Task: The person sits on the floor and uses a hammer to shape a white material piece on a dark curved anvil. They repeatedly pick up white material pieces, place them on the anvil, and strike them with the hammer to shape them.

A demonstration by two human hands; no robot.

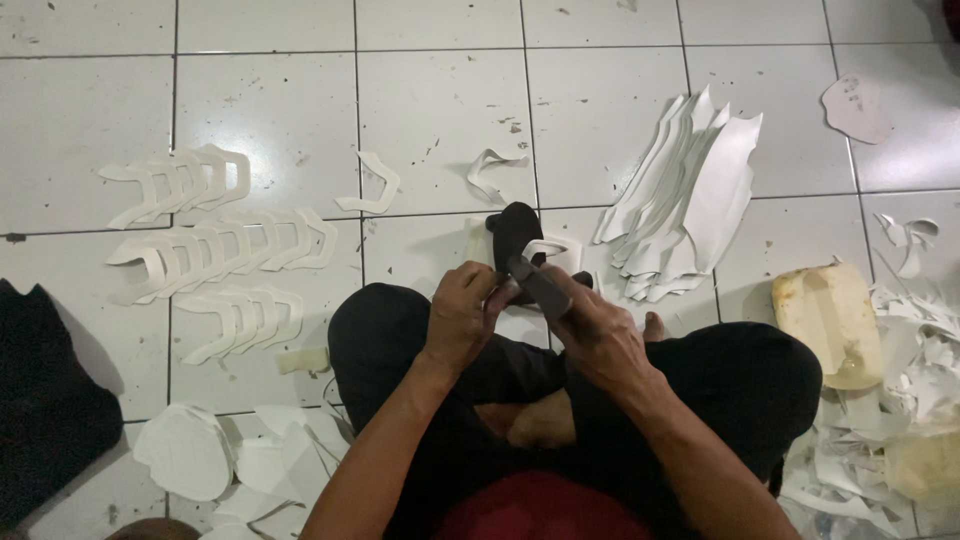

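1. Two hands work over the lap of a person seated cross-legged on a white tiled floor (440, 110).
2. The left hand (462, 315) curls its fingers around a white cut-out (553, 250) and the black piece (515, 232) behind it.
3. The right hand (592, 325) closes its fingers on a dark tool (538, 283), whose long axis slants up-left toward the cut-out.
4. The black piece stands roughly upright, just past the knees.
5. Three rows of cut shapes (215, 250) lie at left; exact count unclear.
6. One fanned stack of sheets (690, 195) lies at right, pointing up-right.
7. Two loose cut-outs lie near the middle; a scrap heap (900, 400) sits far right.
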